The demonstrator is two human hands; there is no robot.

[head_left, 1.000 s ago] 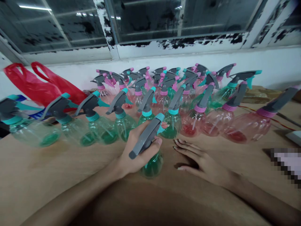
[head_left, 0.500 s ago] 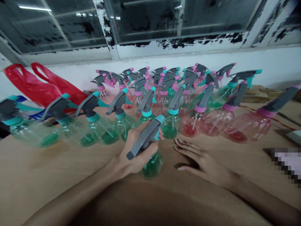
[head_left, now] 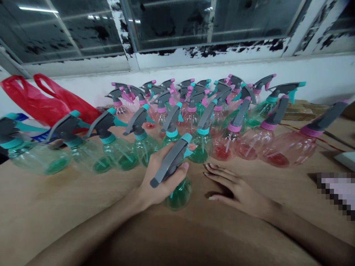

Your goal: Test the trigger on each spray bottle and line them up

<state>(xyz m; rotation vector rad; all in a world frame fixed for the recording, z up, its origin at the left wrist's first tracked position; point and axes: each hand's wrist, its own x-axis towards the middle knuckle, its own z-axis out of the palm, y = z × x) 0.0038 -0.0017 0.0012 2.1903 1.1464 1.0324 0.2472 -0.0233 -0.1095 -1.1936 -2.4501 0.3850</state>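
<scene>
So the left hand (head_left: 159, 181) is closed around the neck of a green spray bottle (head_left: 179, 195), right under its grey spray head (head_left: 172, 160), thumb on the near side and a fingertip poking out by the teal trigger (head_left: 189, 152). Can't tell how far the trigger is pulled. The bottle is on the near part of the bench (head_left: 83, 195), roughly midway between its left and right sides, with its nozzle pointing off toward the far side and a bit right.

Right hand (head_left: 240, 188) isn't holding anything, just open and palm down on the bench, fingers a little spread, near the bottle but apart from it.

Past both hands there's a front row of nine bottles, six green with teal collars (head_left: 203, 131) on the left and three pink (head_left: 291, 149) on the right. A whole bunch of mixed ones (head_left: 192, 117) crowds in behind, toward the white wall (head_left: 327, 77). Red plastic bag (head_left: 59, 109) sits near the far left corner, brown package (head_left: 305, 110) near the far right one.
</scene>
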